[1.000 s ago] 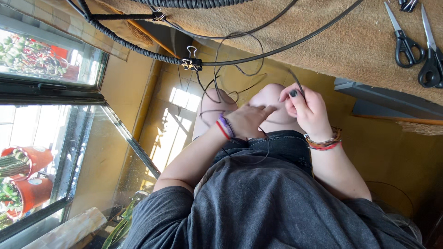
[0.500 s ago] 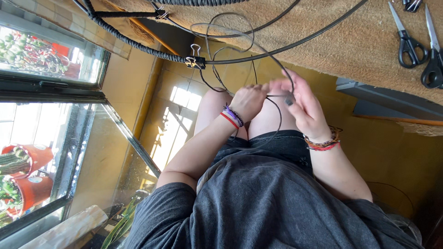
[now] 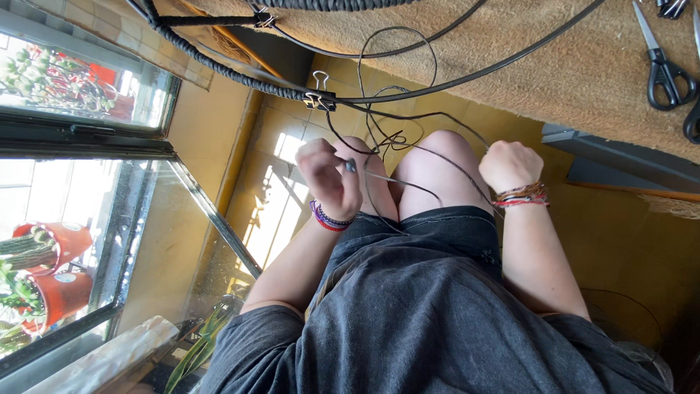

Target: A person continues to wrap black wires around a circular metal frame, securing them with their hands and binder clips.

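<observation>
Cork-brown worktop [image 3: 554, 80] fills the upper right of the view, and a large black hoop [image 3: 467, 76] lies partly on it, its left arc wrapped in dark braided cord. Below sits the person, in a dark grey shirt and black shorts [image 3: 430, 241], bare knees pointing toward the worktop edge over a yellow tiled floor [image 3: 277, 175]. A window [image 3: 65, 182] with red plant pots beyond it takes up the left side.

The left hand [image 3: 328, 179] is raised in front of the left knee, its fingers pinched on a thin black cord [image 3: 397, 138]; purple and red bracelets circle that wrist. The right hand [image 3: 510, 164] is clenched in a fist just past the right knee, gripping the same cord, with beaded bracelets on its wrist. The cord is strung taut between the two hands across the knees, and from there it rises in loose loops over the worktop edge toward the hoop.

A binder clip [image 3: 319, 98] clamps the hoop where the braiding ends, just above the left hand. A pair of black-handled scissors [image 3: 660, 66] lies on the worktop at the far right, well apart from both hands.
</observation>
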